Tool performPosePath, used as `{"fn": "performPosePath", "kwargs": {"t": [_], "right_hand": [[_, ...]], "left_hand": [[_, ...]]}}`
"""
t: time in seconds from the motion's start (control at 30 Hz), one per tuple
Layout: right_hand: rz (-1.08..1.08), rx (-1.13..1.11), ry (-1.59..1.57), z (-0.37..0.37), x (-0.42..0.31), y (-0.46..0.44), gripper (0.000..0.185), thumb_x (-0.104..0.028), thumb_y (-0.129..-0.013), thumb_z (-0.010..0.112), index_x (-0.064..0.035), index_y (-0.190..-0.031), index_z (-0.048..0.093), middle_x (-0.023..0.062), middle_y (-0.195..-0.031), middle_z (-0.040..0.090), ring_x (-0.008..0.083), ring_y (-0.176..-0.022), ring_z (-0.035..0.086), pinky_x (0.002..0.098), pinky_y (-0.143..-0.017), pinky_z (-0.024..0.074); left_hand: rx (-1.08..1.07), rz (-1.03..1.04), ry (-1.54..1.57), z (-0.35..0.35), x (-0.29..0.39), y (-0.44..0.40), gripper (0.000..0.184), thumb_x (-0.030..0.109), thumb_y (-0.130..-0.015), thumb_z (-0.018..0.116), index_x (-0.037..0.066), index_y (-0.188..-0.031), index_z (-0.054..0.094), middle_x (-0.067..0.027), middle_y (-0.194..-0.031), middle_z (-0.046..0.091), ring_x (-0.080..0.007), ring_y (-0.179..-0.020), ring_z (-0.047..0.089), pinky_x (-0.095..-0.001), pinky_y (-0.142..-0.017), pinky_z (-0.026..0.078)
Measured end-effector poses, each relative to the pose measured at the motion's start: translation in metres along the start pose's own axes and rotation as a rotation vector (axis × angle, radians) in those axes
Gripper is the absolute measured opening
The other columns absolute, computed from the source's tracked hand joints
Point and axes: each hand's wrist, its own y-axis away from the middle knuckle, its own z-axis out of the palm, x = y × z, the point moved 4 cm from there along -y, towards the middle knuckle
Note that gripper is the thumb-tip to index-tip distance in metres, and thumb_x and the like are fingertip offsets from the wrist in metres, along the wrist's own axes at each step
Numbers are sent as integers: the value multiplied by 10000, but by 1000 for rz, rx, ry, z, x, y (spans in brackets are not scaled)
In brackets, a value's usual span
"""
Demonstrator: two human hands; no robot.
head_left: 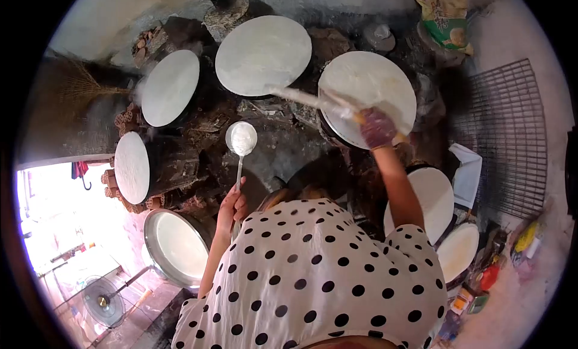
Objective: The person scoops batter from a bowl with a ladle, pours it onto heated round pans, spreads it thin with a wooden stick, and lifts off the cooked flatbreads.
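My left hand (232, 205) is closed round the handle of a ladle (243, 138), whose round bowl holds white batter. On my right hand (378, 128) is a purple glove, its fingers wrapped round a long pale wooden scraper (301, 97). Motion blurs the scraper, which reaches leftward over a round griddle (376, 72) covered in a pale layer. I cannot tell whether the scraper touches that layer. Another white-covered griddle (264, 55) lies to its left, near the scraper's far end. Below my left hand stands a wide metal basin (155, 222) of white batter.
More white-covered round griddles curve about me, such as the left griddle (132, 168) and the right griddle (430, 198). A wire rack (512, 132) leans at the right, near a sack (444, 18). A fan (103, 301) stands lower left; brick pieces (127, 117) edge the left griddles.
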Motion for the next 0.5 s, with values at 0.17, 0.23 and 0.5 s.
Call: {"fn": "performPosePath", "kwargs": {"t": [0.17,0.23,0.5], "right_hand": [[26,75,-54,-121,64,-58,289,-347,-848,490,-150,-1014,620,64,-951,634,235,-871,626,381,-722,516],[85,11,-71,-132,63,-57,391,-452,-911,437,-145,-1036,644,92,-972,667,267,-907,644,426,-781,517],[57,-56,-206,-64,-20,64,318,-233,-778,535,-117,-1064,613,66,-1093,625,235,-966,611,386,-827,484]], "left_hand": [[-26,4,106,0,-1,-2,340,172,-1000,367,125,-1329,439,52,-588,377,-49,-374,345,-200,-343,316],[-45,-2,117,1,0,-5,337,175,-1001,368,124,-1327,439,50,-587,382,-49,-372,348,-204,-337,322],[-102,-111,73,-32,5,-19,314,181,-992,388,131,-1290,476,62,-574,314,-51,-377,279,-201,-338,276]]}}
